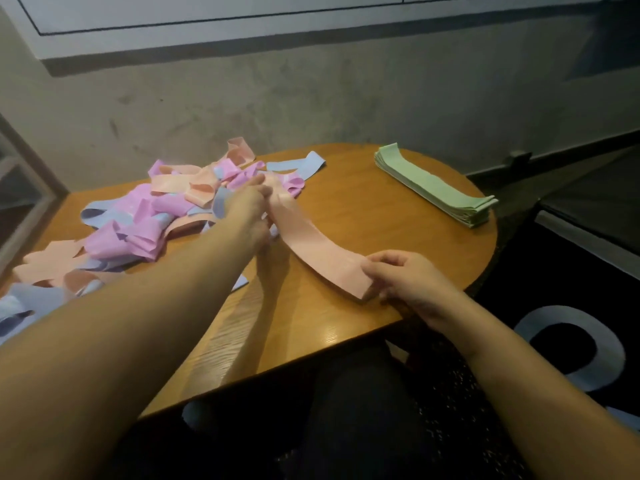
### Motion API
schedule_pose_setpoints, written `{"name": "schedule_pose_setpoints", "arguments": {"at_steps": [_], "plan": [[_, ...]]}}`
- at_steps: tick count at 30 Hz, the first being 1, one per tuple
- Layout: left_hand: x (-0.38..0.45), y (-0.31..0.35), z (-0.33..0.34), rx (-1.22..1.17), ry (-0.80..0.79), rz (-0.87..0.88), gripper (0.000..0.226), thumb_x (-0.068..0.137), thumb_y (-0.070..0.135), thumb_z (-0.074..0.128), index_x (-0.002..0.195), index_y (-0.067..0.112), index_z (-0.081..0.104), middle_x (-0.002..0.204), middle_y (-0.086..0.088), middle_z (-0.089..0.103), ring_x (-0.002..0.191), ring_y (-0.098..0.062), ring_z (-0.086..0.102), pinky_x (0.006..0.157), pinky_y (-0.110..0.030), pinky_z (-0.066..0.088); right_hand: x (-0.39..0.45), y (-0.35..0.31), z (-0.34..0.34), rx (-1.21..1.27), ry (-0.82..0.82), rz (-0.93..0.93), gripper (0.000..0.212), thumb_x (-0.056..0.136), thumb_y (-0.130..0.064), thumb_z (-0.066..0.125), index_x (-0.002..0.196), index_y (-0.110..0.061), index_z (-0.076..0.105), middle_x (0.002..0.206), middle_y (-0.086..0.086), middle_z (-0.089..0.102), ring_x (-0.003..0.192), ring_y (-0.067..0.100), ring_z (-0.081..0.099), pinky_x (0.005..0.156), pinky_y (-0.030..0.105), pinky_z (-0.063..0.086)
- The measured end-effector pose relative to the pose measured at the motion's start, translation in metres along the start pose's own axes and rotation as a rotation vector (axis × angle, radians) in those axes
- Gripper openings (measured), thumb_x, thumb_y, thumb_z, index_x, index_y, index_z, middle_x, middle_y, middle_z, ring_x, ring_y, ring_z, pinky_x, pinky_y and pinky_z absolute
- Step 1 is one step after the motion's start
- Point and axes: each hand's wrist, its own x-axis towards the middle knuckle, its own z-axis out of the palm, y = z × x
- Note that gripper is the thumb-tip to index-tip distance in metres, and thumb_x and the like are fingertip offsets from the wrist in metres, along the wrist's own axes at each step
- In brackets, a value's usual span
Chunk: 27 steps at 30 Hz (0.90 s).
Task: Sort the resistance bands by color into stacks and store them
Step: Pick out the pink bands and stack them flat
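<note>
In the head view, a peach resistance band [317,245] stretches across frame centre above the tabletop [381,216], its far end clutched in the left grip [250,206], its near end pinched by the right grip [405,277]; green stack [438,187] upper right, mixed pile [145,216] left.

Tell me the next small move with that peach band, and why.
Probably lay the peach band flat on the bare table to start a peach stack. Both the left hand and right hand hold its ends, stretched clear of the mixed pile; only the green stack exists.
</note>
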Motion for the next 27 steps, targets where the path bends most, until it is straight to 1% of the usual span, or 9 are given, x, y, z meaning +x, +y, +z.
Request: {"name": "schedule_pose_setpoints", "arguments": {"at_steps": [3,5,8,12,14,18,21,24,27], "plan": [[0.012,-0.009,0.02,0.067,-0.023,-0.021,0.027,0.099,0.01,0.059,0.117,0.026,0.072,0.124,-0.005,0.064,0.107,-0.025,0.063,0.092,-0.042,0.056,0.005,0.006,-0.008,0.007,-0.056,0.015,0.028,0.093,-0.019,0.07,0.118,-0.028,0.061,0.098,0.015,0.076,0.076,0.024,0.062,0.075,0.04,0.05],[0.018,-0.015,0.034,0.11,-0.052,-0.003,0.028,0.101,0.008,0.055,0.118,0.023,0.071,0.113,-0.005,0.065,0.099,-0.023,0.062,0.084,-0.038,0.057,0.008,0.008,-0.011,-0.066,-0.075,-0.003,0.036,0.091,-0.016,0.072,0.119,-0.031,0.055,0.098,0.019,0.075,0.07,0.023,0.06,0.067,0.036,0.049],[0.028,-0.023,0.05,0.186,-0.089,-0.002,0.024,0.101,0.011,0.056,0.118,0.021,0.071,0.105,-0.002,0.061,0.098,-0.02,0.059,0.091,-0.037,0.054,0.012,0.006,-0.012,-0.159,-0.117,-0.027,0.032,0.092,-0.015,0.07,0.117,-0.031,0.057,0.089,0.012,0.077,0.061,0.017,0.059,0.053,0.027,0.047],[0.043,-0.037,0.056,0.326,-0.189,0.007,0.022,0.101,0.02,0.06,0.123,0.018,0.062,0.105,-0.002,0.064,0.091,-0.017,0.064,0.078,-0.031,0.055,0.019,0.008,-0.015,-0.504,-0.101,-0.083,0.021,0.092,-0.032,0.069,0.113,-0.035,0.065,0.084,-0.004,0.071,0.076,0.015,0.068,0.07,0.032,0.059],[0.047,-0.044,0.056,0.373,-0.223,0.031,0.029,0.103,0.019,0.057,0.131,0.016,0.061,0.112,-0.003,0.065,0.094,-0.015,0.065,0.071,-0.026,0.056,0.019,0.008,-0.018,-0.661,-0.08,-0.124,0.023,0.089,-0.044,0.069,0.111,-0.04,0.065,0.085,-0.012,0.062,0.082,0.008,0.062,0.073,0.03,0.056],[0.055,-0.052,0.054,0.457,-0.222,0.094,0.032,0.104,0.012,0.052,0.134,0.018,0.062,0.12,0.0,0.058,0.086,-0.008,0.062,0.058,-0.018,0.052,0.016,0.009,-0.029,-0.729,-0.104,-0.298,0.033,0.083,-0.059,0.072,0.111,-0.044,0.065,0.087,-0.014,0.059,0.08,0.002,0.055,0.071,0.024,0.049],[0.062,-0.055,0.05,0.553,-0.203,0.156,0.033,0.103,0.015,0.054,0.133,0.024,0.065,0.132,0.0,0.058,0.099,-0.012,0.062,0.073,-0.023,0.055,0.017,0.012,-0.035,-0.82,-0.189,-0.415,0.034,0.083,-0.062,0.07,0.113,-0.047,0.066,0.099,-0.018,0.055,0.094,-0.001,0.049,0.081,0.022,0.047],[0.062,-0.056,0.049,0.673,-0.19,0.218,0.031,0.103,0.018,0.053,0.131,0.027,0.064,0.134,-0.003,0.059,0.092,-0.017,0.064,0.079,-0.026,0.054,0.022,0.019,-0.035,-0.804,-0.19,-0.445,0.03,0.084,-0.061,0.069,0.11,-0.045,0.07,0.104,-0.019,0.054,0.103,-0.001,0.045,0.085,0.018,0.041],[0.06,-0.056,0.046,0.802,-0.222,0.295,0.026,0.102,0.018,0.053,0.123,0.028,0.065,0.136,-0.014,0.06,0.121,-0.037,0.06,0.083,-0.031,0.051,0.022,0.022,-0.035,-0.767,-0.169,-0.459,0.024,0.085,-0.058,0.071,0.104,-0.044,0.072,0.102,-0.02,0.055,0.1,-0.003,0.048,0.087,0.021,0.046]]}}
